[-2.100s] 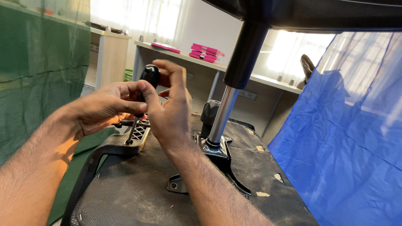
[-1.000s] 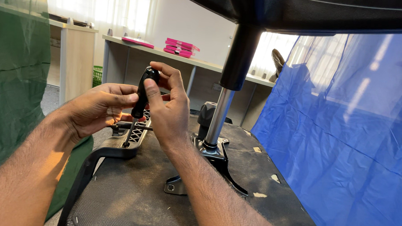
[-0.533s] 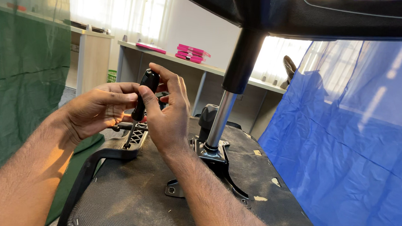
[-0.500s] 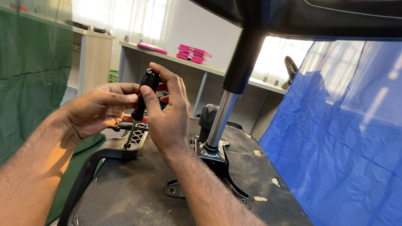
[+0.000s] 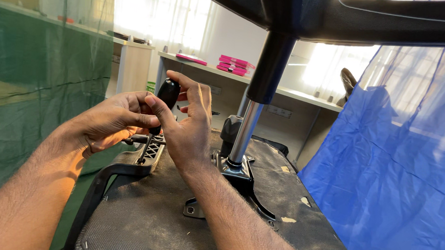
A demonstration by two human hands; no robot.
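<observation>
Nearest me lies the upturned chair seat (image 5: 141,222), its grey underside scuffed, with the metal column (image 5: 243,136) rising from it. My left hand (image 5: 112,120) and right hand (image 5: 184,125) close their fingers around a black-handled screwdriver (image 5: 158,114), standing upright on the armrest bracket (image 5: 137,161). Beyond, a green net (image 5: 32,79), blue sheet (image 5: 398,164) and bright window shelf (image 5: 280,87).

Chrome chair column (image 5: 243,133) just right of hands, blue sheet (image 5: 398,164) beyond, green netting (image 5: 36,90) left

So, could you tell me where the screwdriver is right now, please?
The screwdriver stands upright left of centre in the head view, between both hands, its tip on the chair's armrest bracket, left of the metal column.
</observation>
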